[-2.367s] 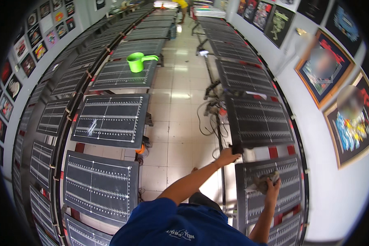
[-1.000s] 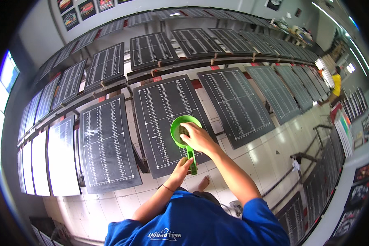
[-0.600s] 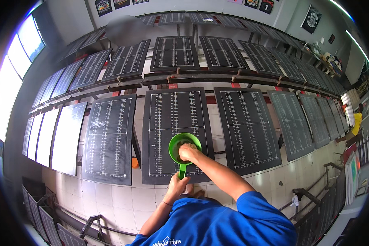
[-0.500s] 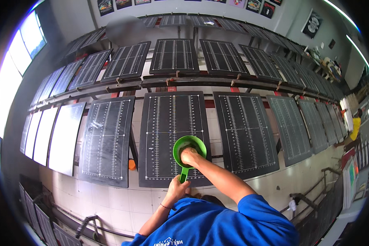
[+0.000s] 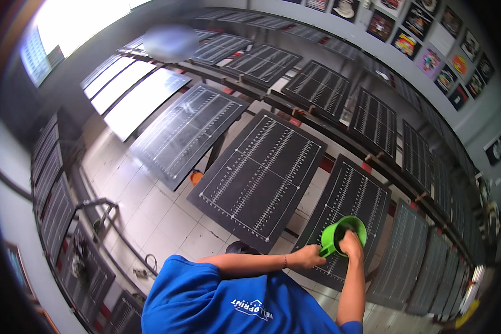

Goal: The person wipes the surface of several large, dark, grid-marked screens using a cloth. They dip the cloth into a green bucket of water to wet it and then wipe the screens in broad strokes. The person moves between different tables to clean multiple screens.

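A green plastic dipper point(image 5: 329, 237) with a straight handle is tipped toward the right over a dark printing board point(image 5: 363, 192) with white ruler marks. My left hand point(image 5: 308, 257) is wrapped round the dipper's handle. Inside the dipper's mouth is my right hand point(image 5: 351, 245), reaching in from the near side. Its fingers are hidden in the shadowed bowl, so I cannot see whether they hold anything. Another marked board point(image 5: 256, 178), larger in view, lies left of the dipper.
More boards stand in rows, among them a glossy one point(image 5: 186, 133) at left. A dark metal rail point(image 5: 317, 121) runs behind the nearest row. An orange container point(image 5: 196, 177) shows below a gap between boards. White floor tiles point(image 5: 150, 217) and a bent metal bar point(image 5: 97, 202) are at left.
My body and view have turned. Both hands have carried the dipper from the middle board to the board on its right, and the dipper is now more tilted.
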`<state>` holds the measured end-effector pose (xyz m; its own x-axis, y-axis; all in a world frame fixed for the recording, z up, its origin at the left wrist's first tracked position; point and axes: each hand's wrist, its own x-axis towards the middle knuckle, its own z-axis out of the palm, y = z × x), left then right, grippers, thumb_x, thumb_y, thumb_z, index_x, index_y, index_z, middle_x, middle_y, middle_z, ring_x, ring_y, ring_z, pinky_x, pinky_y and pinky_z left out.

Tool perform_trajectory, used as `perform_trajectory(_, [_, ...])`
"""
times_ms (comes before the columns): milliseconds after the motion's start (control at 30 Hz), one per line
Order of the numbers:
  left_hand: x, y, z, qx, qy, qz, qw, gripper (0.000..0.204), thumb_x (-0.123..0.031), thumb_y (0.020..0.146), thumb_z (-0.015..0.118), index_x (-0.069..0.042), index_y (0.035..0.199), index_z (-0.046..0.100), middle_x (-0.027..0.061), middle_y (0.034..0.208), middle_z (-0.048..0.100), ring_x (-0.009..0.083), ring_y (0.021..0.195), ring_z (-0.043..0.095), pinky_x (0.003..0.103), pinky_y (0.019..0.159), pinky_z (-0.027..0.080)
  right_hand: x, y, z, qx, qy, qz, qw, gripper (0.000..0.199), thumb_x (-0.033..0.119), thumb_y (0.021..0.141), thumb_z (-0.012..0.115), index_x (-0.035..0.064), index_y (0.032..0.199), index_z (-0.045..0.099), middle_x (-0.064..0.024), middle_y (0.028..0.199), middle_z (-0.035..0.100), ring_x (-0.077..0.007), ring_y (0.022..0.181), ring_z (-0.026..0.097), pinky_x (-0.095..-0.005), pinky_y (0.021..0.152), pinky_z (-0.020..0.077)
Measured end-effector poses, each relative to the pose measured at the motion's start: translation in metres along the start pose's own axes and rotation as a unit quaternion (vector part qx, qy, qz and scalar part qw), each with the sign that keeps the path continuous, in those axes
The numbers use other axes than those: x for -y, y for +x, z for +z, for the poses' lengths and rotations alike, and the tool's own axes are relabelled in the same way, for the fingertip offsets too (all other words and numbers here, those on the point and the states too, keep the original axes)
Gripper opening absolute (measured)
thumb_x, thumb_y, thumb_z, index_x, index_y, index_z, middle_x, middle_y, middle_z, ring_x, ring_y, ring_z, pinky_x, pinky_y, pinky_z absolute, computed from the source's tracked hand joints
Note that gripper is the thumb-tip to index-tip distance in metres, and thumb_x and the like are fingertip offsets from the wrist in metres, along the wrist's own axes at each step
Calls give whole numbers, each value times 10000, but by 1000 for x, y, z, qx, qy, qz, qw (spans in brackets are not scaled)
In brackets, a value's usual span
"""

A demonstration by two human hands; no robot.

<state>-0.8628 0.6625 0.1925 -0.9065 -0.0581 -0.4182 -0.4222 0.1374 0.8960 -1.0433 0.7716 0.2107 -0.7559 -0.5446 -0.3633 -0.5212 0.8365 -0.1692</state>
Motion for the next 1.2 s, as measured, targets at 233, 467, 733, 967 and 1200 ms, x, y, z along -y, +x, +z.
perform_trajectory(233, [-7, 45, 102, -44, -33, -3, 998, 358, -278, 837, 631, 70, 915, 600, 147, 703, 668, 255, 627, 685, 387, 574, 553, -93, 3, 15, -2, -16, 10, 1000, 300, 89, 866, 509, -70, 1069, 664, -329, 1096, 650, -476, 1057, 623, -527, 920, 499])
perform_trajectory(467, [0, 55, 131, -83, -20, 16, 996, 355, -279, 842, 616, 51, 974, 598, 134, 713, 664, 233, 628, 682, 363, 582, 566, -94, -7, -3, -44, 59, -56, 996, 299, 179, 902, 590, -104, 977, 651, -348, 1046, 647, -498, 1017, 615, -529, 894, 487])
perform_trajectory(733, [-19, 28, 98, -3, -30, -5, 1000, 621, -567, 925, 579, 30, 1099, 593, 161, 895, 666, 269, 864, 680, 386, 717, 555, -112, 14, 21, -102, 59, -99, 988, 203, 80, 871, 596, -112, 855, 660, -345, 900, 661, -499, 916, 643, -530, 809, 507])
perform_trajectory(967, [30, -48, -3, 13, -166, -28, 986, 605, -524, 988, 545, -24, 1330, 524, 129, 1095, 633, 215, 967, 652, 367, 784, 579, -93, 3, 18, -167, 62, -33, 983, 259, 173, 901, 611, -80, 859, 652, -328, 901, 657, -502, 901, 630, -551, 804, 483])
perform_trajectory(1200, [152, -229, -150, -130, -257, -82, 954, 528, -414, 1017, 542, -50, 1395, 489, 130, 1150, 627, 225, 1022, 637, 376, 830, 577, -86, -8, -16, -110, 520, 68, 844, 270, 231, 892, 736, 17, 954, 583, -105, 762, 678, -220, 613, 663, -396, 655, 580])
